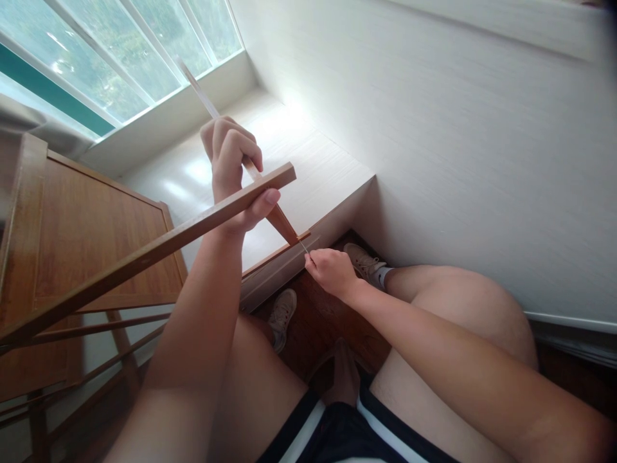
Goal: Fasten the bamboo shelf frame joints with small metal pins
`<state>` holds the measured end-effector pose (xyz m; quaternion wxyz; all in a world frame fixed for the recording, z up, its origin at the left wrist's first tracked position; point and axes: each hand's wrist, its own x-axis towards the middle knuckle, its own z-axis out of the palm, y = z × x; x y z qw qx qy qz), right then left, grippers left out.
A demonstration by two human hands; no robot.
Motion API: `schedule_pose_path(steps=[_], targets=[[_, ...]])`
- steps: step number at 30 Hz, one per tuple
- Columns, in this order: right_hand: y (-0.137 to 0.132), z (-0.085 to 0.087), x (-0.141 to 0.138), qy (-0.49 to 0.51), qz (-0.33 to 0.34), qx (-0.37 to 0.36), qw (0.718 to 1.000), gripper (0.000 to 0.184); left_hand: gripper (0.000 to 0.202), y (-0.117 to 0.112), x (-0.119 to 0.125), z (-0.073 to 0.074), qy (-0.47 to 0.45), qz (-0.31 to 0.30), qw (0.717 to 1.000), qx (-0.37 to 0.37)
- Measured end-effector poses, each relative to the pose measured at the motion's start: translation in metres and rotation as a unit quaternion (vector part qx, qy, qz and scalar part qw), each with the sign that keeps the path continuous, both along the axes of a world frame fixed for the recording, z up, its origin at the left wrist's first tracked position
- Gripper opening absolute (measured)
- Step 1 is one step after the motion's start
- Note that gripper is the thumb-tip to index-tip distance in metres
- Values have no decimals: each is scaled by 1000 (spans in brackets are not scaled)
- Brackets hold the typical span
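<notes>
My left hand (234, 161) is closed around a narrow wooden bar (281, 222) that slants down toward the ledge's front edge. Its far part looks pale in the window light. A longer wooden bar (193, 226) crosses it from the lower left, and my left thumb presses against its underside near the free end. At the slanted bar's lower end, my right hand (332, 271) pinches a thin metal rod (303, 246) whose tip meets the wood. The rod's other end is hidden in my fingers, so its exact kind cannot be made out.
A wooden chair-like frame with a panel (103, 228) stands at the left. Ahead lies a pale ledge (332, 177) below a window (130, 51). A white wall (457, 161) rises on the right. My shoes (283, 315) rest on the dark floor (318, 315).
</notes>
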<state>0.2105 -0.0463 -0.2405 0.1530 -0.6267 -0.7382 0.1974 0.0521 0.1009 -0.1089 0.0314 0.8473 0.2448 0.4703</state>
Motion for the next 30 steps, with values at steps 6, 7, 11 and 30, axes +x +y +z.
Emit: schedule_pose_path(steps=[6, 7, 11, 30], targets=[[1, -5, -1, 57, -12, -19, 998, 46, 65, 1, -1, -1, -6, 6, 1000, -4], [1, -5, -1, 77, -15, -23, 997, 47, 65, 1, -1, -1, -6, 7, 1000, -3], [0, -11, -2, 344, -38, -119, 930, 48, 64, 0, 1, -1, -16, 9, 1000, 7], [-3, -9, -5, 714, -8, -358, 602, 35, 68, 1, 0, -2, -17, 13, 1000, -11]])
